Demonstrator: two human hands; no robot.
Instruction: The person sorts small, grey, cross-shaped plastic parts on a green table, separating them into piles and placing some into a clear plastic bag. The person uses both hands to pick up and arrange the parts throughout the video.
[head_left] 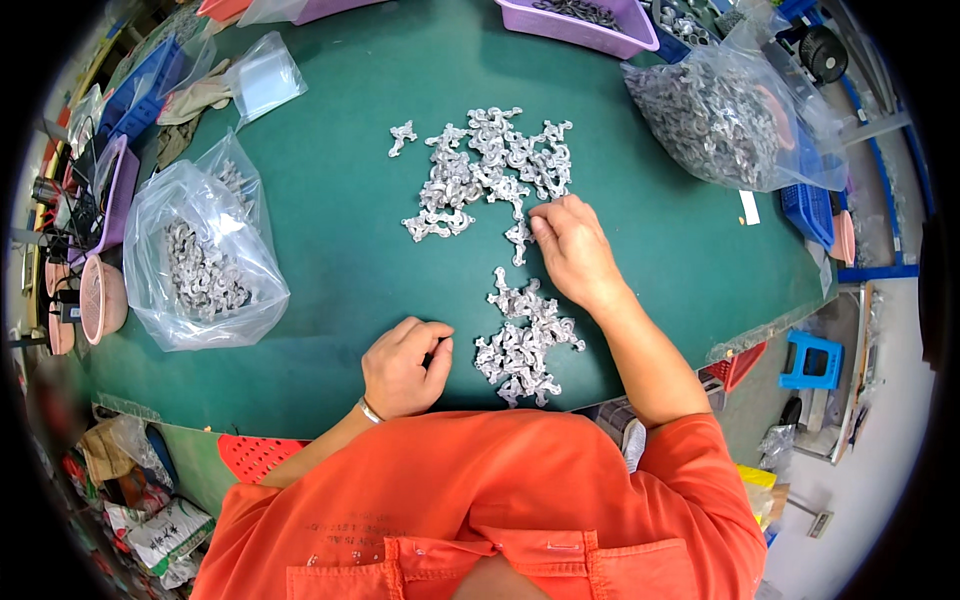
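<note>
On the green table [340, 250], the grey metal parts lie before you in an upper pile [490, 175] and a lower pile [525, 340]. One single part [402, 138] lies apart, at the upper left. Your two hands are apart from each other. Your right hand [575, 250] is bent at the right edge of the upper pile, its fingertips at or just beside the parts there; whether they pinch one, I cannot tell. Your left hand [405, 368] rests left of the lower pile, loosely curled, thumb away from forefinger, and I see nothing in it.

The step seems to be handling parts at the edge of the upper pile. For this, I advise you to choose a part from the border, because the arms of these parts can hook together. Lift or slide it gently, and free any neighbour that follows. Let the gap between the piles remain clear, so they do not mix.
</note>
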